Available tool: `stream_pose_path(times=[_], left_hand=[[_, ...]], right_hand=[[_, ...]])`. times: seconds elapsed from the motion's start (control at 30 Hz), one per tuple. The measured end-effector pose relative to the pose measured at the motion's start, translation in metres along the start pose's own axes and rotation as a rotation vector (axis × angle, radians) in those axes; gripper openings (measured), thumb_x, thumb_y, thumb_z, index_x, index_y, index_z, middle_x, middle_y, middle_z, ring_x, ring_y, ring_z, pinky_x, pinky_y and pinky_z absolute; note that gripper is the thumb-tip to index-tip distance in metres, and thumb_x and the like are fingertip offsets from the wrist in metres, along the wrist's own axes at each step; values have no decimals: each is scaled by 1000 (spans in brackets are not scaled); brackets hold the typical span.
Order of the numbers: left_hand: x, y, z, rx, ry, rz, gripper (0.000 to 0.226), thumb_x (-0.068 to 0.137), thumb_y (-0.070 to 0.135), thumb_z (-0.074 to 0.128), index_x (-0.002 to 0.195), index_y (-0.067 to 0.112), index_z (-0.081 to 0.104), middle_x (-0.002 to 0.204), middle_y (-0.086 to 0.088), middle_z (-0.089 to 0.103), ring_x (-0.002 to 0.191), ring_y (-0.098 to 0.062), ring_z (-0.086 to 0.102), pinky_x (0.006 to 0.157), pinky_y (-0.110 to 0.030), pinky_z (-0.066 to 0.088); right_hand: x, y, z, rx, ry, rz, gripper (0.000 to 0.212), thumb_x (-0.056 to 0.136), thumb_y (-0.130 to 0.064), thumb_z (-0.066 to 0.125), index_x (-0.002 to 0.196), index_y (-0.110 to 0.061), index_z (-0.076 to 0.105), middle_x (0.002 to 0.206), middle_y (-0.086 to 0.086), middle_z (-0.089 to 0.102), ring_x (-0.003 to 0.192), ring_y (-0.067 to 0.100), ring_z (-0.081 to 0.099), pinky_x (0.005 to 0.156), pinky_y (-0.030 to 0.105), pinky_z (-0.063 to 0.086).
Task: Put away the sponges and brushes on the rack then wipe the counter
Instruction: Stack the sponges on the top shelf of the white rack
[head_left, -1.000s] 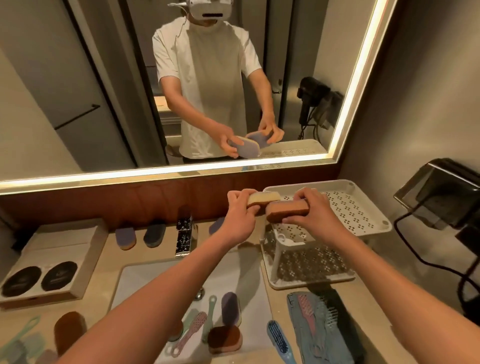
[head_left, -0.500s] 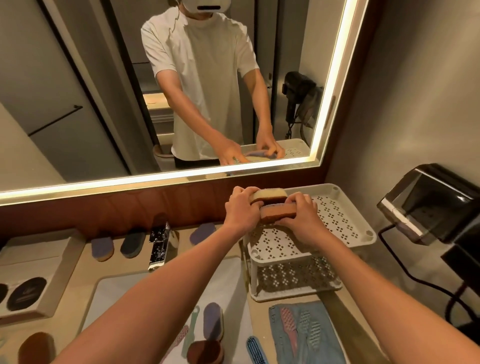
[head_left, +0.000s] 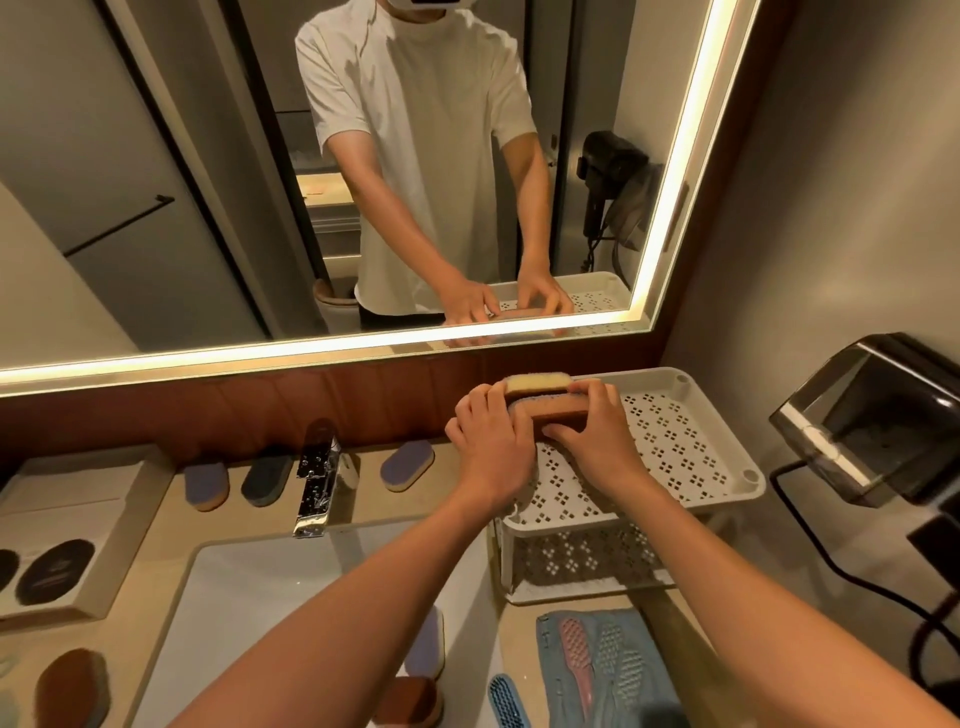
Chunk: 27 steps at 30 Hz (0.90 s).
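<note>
Taking the white two-tier rack (head_left: 691, 499) as the landmark, the far left of the counter (head_left: 161, 525) held a pale box (head_left: 67, 530) with dark oval pads, and a brown sponge (head_left: 70, 686) lay in front of it at the near edge. Closer to the rack, along the back wall, sat a purple sponge (head_left: 206, 486) and a dark sponge (head_left: 266, 479), then the chrome faucet (head_left: 318, 486) over the white basin (head_left: 249, 597), then another purple sponge (head_left: 407, 465) just left of the rack.

At the rack's rear left corner both hands met over the top tray. The left hand (head_left: 493, 447) closed on the left end of a tan sponge (head_left: 537, 384), and the right hand (head_left: 592, 431) gripped a brown sponge block (head_left: 558, 415) just in front of and below it; the two blocks touched. Whether they already rested on the tray could not be told.

In the basin, nearer the person than the rack, lay a purple sponge (head_left: 427, 644) and a brown one (head_left: 410, 699). A blue brush (head_left: 506, 701) lay in front of the rack, beside a blue cloth (head_left: 608, 670) carrying a pink brush (head_left: 577, 660) and pale green ones.
</note>
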<state>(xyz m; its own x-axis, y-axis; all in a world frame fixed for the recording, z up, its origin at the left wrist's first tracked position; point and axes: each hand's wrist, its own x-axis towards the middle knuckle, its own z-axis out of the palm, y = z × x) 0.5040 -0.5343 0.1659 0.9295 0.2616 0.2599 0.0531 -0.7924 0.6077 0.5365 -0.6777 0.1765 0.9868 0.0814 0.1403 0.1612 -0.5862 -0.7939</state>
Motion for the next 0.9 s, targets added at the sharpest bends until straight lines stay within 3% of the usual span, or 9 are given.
stream_pose_path(times=[0.13, 0.23, 0.5, 0.77, 0.9], left_hand=[[0, 3, 3, 149, -54, 37, 67, 94, 56, 28, 148, 16, 33, 145, -2, 35, 137, -24, 23, 114, -48, 18], [0, 1, 5, 172, -104, 12, 74, 92, 51, 38, 156, 17, 23, 154, -6, 26, 142, -27, 18, 116, -50, 16], [-2, 5, 1, 273, -91, 30, 64, 103, 39, 40, 159, 16, 18, 157, -5, 28, 144, -26, 22, 114, -48, 22], [-4, 6, -2, 296, -54, 26, 63, 101, 40, 45, 157, 20, 26, 153, 0, 36, 142, -20, 30, 114, -48, 24], [-6, 8, -4, 274, -51, 14, 61, 101, 39, 45, 156, 20, 28, 154, -1, 36, 142, -21, 31, 112, -47, 28]], right_hand=[[-1, 2, 6, 60, 60, 2, 60, 84, -27, 78, 133, -24, 44, 128, -5, 43, 118, 13, 47, 103, 34, 47], [-2, 5, 10, 41, 48, -5, 67, 86, -29, 76, 141, -25, 39, 136, -3, 39, 124, 16, 46, 108, 36, 45], [-5, 7, 13, -68, 34, -71, 69, 94, -22, 67, 152, -24, 30, 146, -2, 39, 131, 17, 46, 101, 24, 37], [-10, 2, 12, -179, 32, -120, 69, 97, -20, 62, 155, -17, 26, 150, 1, 40, 132, 20, 49, 108, 36, 46], [-10, -1, 11, -153, 9, -115, 69, 98, -19, 61, 156, -16, 24, 152, 1, 37, 133, 20, 48, 108, 34, 45]])
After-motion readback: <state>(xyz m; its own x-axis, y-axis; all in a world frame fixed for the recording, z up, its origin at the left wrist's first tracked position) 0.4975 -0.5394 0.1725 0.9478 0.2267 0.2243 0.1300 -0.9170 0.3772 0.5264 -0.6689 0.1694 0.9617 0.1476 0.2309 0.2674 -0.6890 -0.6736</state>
